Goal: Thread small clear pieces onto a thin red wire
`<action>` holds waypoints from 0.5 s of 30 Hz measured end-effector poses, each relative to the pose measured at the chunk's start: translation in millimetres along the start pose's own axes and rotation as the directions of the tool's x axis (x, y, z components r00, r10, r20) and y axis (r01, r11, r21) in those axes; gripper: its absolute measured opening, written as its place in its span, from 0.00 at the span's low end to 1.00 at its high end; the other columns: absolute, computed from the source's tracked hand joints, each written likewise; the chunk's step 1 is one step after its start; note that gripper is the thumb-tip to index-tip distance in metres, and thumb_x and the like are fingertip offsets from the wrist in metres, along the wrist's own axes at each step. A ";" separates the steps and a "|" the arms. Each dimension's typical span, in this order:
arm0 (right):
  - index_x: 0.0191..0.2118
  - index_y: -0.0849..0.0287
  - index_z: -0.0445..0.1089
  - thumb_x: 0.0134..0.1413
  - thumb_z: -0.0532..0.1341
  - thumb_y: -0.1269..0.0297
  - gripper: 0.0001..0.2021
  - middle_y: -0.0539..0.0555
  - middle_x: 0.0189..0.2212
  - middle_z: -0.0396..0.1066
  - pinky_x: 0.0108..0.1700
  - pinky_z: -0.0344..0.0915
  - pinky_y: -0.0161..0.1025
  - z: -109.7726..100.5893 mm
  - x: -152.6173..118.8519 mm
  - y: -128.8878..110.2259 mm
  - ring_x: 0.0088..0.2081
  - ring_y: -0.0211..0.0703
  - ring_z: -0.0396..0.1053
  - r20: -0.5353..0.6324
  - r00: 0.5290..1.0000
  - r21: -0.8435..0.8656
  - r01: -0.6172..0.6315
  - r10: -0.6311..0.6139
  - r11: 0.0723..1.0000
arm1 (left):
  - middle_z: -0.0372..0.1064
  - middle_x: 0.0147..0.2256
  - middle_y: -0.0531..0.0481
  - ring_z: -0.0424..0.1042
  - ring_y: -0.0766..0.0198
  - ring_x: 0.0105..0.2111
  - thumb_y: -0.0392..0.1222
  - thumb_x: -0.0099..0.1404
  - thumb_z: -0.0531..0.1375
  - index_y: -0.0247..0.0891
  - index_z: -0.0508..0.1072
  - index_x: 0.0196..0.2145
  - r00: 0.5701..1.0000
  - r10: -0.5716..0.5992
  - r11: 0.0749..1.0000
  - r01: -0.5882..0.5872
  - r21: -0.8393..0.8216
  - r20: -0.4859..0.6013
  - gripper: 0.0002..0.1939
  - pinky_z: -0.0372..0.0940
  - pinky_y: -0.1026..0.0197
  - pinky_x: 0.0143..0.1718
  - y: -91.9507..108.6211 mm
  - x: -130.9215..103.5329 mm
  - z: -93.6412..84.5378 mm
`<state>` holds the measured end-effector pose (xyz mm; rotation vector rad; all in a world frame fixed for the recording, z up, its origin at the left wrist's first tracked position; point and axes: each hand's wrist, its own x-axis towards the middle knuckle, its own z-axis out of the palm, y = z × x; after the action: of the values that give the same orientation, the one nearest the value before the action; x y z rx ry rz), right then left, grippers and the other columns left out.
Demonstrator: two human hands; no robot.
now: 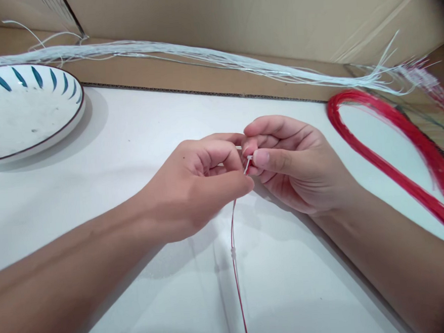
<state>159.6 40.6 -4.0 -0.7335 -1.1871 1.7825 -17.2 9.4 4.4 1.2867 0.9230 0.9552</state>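
Over the middle of the white table, my left hand (208, 182) pinches a thin red and white cord (232, 231) between thumb and fingers. The cord hangs from that pinch toward the near edge, with a small whitish knot or bead (233, 253) partway down. Close against it on the right, my right hand (294, 164) has thumb and fingertips closed on a short white end of the cord (247, 164). The fingers partly hide where the strands meet.
A white plate (24, 119) with blue-green strokes stands at left. A bundle of white strands (199, 56) runs along the cardboard (234, 13) at the back. At right lies a looped hank of red strands (381, 163), near more red and white strands (424, 78).
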 end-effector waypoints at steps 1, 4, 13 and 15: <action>0.35 0.55 0.79 0.45 0.74 0.74 0.10 0.46 0.28 0.78 0.32 0.76 0.35 0.3 0.0 -0.4 0.27 0.34 0.75 -0.003 1.000 -0.007 -0.002 0.002 1.000 | 0.69 0.32 0.51 0.67 0.66 0.31 0.29 0.56 0.62 0.36 0.67 0.16 1.000 0.004 1.000 -0.004 0.001 -0.001 0.13 0.59 0.62 0.28 0.1 -0.2 0.1; 0.35 0.55 0.79 0.44 0.75 0.73 0.11 0.47 0.27 0.77 0.32 0.75 0.35 0.9 -0.1 -1.6 0.27 0.35 0.75 -0.016 1.000 -0.036 -0.014 0.013 0.999 | 0.70 0.32 0.52 0.69 0.65 0.33 0.29 0.56 0.62 0.36 0.68 0.16 1.000 0.012 1.000 -0.011 0.015 -0.019 0.13 0.61 0.62 0.29 -0.2 -0.2 0.4; 0.37 0.56 0.80 0.45 0.71 0.78 0.13 0.46 0.27 0.76 0.36 0.77 0.35 -1.5 0.1 -1.5 0.31 0.34 0.75 0.076 0.992 0.031 -0.106 0.103 0.994 | 0.75 0.49 0.49 0.76 0.57 0.44 0.36 0.58 0.66 0.38 0.75 0.20 0.995 0.059 0.985 -0.045 0.169 -0.080 0.10 0.72 0.54 0.43 -1.2 -2.9 -1.0; 0.37 0.57 0.79 0.45 0.71 0.79 0.13 0.47 0.28 0.75 0.36 0.76 0.34 -2.3 0.6 0.0 0.31 0.34 0.75 0.082 0.992 0.056 -0.103 0.098 0.993 | 0.73 0.54 0.49 0.75 0.55 0.50 0.37 0.60 0.67 0.39 0.77 0.23 0.991 0.101 0.971 -0.078 0.227 -0.093 0.08 0.72 0.54 0.47 -0.5 -4.8 -2.0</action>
<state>161.2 42.1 -4.9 -0.7042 -1.1602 1.9378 -20.7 5.5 3.9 1.4902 1.0847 1.0180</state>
